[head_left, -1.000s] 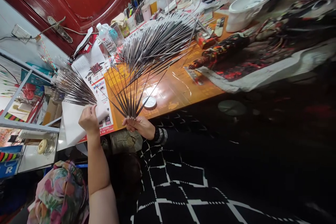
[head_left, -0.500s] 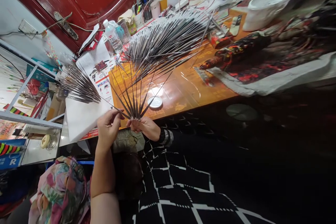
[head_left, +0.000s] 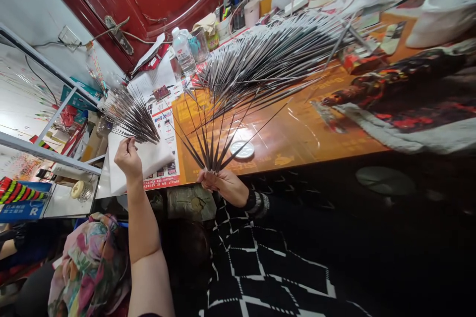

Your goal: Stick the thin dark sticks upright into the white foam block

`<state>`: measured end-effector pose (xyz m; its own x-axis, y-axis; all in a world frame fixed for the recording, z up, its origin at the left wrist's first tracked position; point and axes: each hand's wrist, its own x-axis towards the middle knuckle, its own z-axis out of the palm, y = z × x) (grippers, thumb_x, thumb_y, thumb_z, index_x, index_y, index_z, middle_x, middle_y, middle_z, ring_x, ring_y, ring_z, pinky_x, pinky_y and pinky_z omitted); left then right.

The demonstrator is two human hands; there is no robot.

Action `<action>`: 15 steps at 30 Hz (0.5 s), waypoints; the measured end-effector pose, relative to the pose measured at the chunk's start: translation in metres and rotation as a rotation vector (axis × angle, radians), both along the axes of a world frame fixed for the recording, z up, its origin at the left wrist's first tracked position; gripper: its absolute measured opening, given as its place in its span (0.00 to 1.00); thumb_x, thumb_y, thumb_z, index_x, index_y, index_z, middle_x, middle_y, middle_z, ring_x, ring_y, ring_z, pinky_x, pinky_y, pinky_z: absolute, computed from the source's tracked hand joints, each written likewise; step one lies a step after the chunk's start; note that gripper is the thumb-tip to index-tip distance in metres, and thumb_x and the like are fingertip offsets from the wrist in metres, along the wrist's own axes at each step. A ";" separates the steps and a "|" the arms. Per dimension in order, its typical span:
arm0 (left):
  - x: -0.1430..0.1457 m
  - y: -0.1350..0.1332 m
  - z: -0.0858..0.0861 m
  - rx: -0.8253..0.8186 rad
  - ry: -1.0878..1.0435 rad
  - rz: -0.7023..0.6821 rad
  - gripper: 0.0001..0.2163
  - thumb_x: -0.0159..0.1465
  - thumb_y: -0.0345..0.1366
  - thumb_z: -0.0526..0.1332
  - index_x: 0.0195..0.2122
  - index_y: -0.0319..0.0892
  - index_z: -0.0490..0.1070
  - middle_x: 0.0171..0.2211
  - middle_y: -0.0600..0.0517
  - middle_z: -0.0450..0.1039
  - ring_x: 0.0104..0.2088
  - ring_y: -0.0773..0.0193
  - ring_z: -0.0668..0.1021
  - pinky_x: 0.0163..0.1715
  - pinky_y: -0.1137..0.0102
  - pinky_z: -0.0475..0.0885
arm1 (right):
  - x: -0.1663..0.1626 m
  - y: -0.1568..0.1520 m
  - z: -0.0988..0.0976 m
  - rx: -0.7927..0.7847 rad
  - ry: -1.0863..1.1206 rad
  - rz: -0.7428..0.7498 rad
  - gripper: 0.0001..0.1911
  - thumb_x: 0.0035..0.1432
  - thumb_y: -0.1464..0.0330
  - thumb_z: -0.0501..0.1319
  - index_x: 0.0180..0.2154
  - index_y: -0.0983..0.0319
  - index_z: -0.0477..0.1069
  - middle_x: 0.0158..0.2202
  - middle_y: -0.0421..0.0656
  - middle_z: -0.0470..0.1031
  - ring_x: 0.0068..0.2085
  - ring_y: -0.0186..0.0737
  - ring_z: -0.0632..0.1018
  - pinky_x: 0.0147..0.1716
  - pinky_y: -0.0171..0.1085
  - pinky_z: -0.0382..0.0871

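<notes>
Low over the front edge of the orange tabletop (head_left: 267, 151), my right hand (head_left: 225, 185) grips a fan of thin dark tapered sticks (head_left: 211, 151) by their pale lower ends, tips spread upward. My left hand (head_left: 128, 158) is raised on the left, beside a white foam block (head_left: 158, 156). Its fingers are pinched together; whether a stick is between them cannot be made out. Right above it, a bundle of similar dark sticks (head_left: 139, 121) lies over the block. A large pile of grey-black sticks (head_left: 267, 59) spreads across the back of the table.
A round white lid (head_left: 242, 149) lies behind the fanned sticks. Farther back stand a water bottle (head_left: 183, 52) and a glass (head_left: 199, 44). To the right are a white bowl (head_left: 442, 15) and a stained cloth (head_left: 401, 129). A metal shelf frame (head_left: 48, 151) borders the left.
My left hand has moved left and up, away from the fanned sticks to the bundle on the foam. My right hand keeps its grip. The view has shifted left.
</notes>
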<state>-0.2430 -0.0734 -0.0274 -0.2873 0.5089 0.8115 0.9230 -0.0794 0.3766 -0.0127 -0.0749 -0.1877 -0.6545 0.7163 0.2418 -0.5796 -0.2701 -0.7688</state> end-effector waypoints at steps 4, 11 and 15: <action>-0.011 0.013 -0.023 -0.037 0.010 0.013 0.12 0.67 0.42 0.58 0.35 0.40 0.76 0.29 0.51 0.75 0.23 0.70 0.70 0.29 0.73 0.68 | 0.000 0.000 0.001 0.003 -0.003 0.004 0.30 0.60 0.44 0.60 0.34 0.67 0.70 0.19 0.34 0.50 0.23 0.28 0.57 0.24 0.33 0.53; -0.019 0.016 -0.058 -0.007 -0.033 0.045 0.13 0.67 0.40 0.56 0.36 0.39 0.76 0.30 0.50 0.77 0.24 0.70 0.71 0.29 0.74 0.68 | 0.001 0.000 0.002 0.006 0.009 0.009 0.30 0.60 0.45 0.61 0.34 0.68 0.71 0.20 0.35 0.51 0.23 0.28 0.58 0.24 0.33 0.53; -0.024 0.017 -0.063 -0.027 -0.026 0.079 0.13 0.68 0.42 0.55 0.37 0.39 0.76 0.31 0.49 0.77 0.24 0.69 0.72 0.29 0.73 0.68 | 0.000 0.001 0.001 0.025 0.007 0.002 0.29 0.60 0.45 0.61 0.34 0.68 0.71 0.19 0.35 0.53 0.23 0.29 0.58 0.23 0.33 0.53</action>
<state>-0.2670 -0.0564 -0.0907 -0.3480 0.5057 0.7894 0.9160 0.0038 0.4013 -0.0126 -0.0744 -0.1868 -0.6541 0.7087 0.2643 -0.5846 -0.2519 -0.7713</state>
